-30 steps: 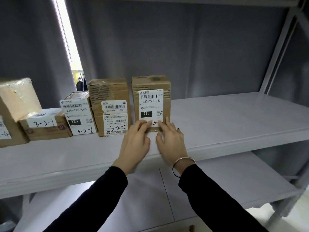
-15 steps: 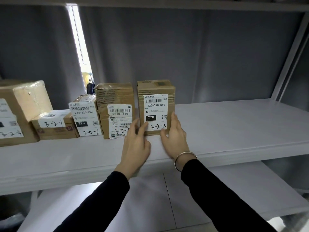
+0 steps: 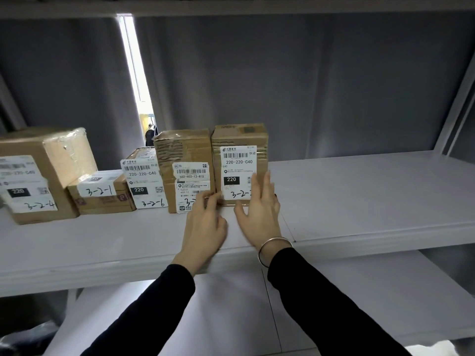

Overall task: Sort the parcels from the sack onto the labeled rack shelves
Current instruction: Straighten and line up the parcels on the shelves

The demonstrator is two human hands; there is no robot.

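Black long sleeves (image 3: 321, 299) both arms; thin silver bangle (image 3: 272, 246) on R wrist.

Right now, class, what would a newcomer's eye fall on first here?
Two hands, left hand and right hand, meet at the rightmost parcel, upright on the grey shelf. Left of it runs a row of labelled boxes; behind, a bright gap splits the dark curtain.

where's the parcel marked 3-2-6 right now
In the head view, the 3-2-6 parcel stands on the shelf, left of centre, between the flat 3-2-1 box and a taller box.
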